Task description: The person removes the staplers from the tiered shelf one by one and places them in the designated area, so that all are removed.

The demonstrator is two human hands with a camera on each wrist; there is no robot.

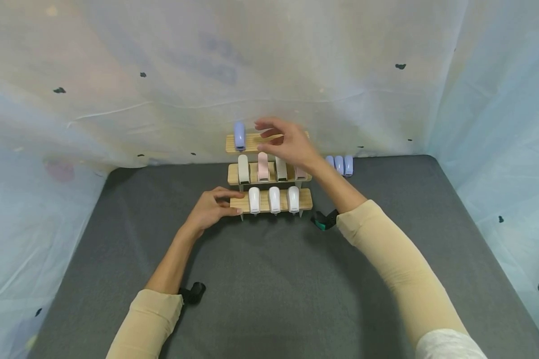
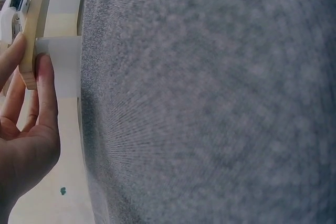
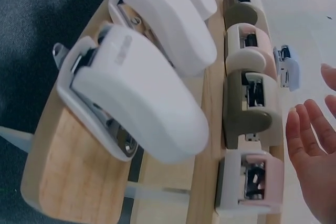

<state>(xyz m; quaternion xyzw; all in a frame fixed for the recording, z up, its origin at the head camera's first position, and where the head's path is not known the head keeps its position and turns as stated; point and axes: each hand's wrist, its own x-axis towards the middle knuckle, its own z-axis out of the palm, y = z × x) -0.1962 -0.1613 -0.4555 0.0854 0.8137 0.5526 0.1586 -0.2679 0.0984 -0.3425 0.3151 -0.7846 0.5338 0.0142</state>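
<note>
Steadying matters: keep the left hand (image 1: 210, 209) pinching the end of the bottom shelf (image 1: 265, 201), while the empty, relaxed right hand (image 1: 294, 144) avoids nudging the purple stapler (image 1: 239, 135) on the top shelf (image 1: 251, 142).

Pale dark-flecked sheeting (image 1: 341, 55) hangs behind and beside a grey tabletop (image 1: 269, 294).

The lone stapler (image 1: 239, 135) near the left end of the top tier (image 1: 252, 142) is periwinkle, like the stapler trio (image 1: 339, 165) by the far edge of the dark grey worktop (image 1: 274, 279). Cream staplers (image 1: 243, 169) and pink staplers (image 1: 262, 166) alternate on the middle tier (image 1: 253, 173); the front tier (image 1: 264, 199) carries white staplers (image 1: 274, 200). Each tier is pale, grained wood; the sleeves (image 1: 395, 259) are beige.
</note>
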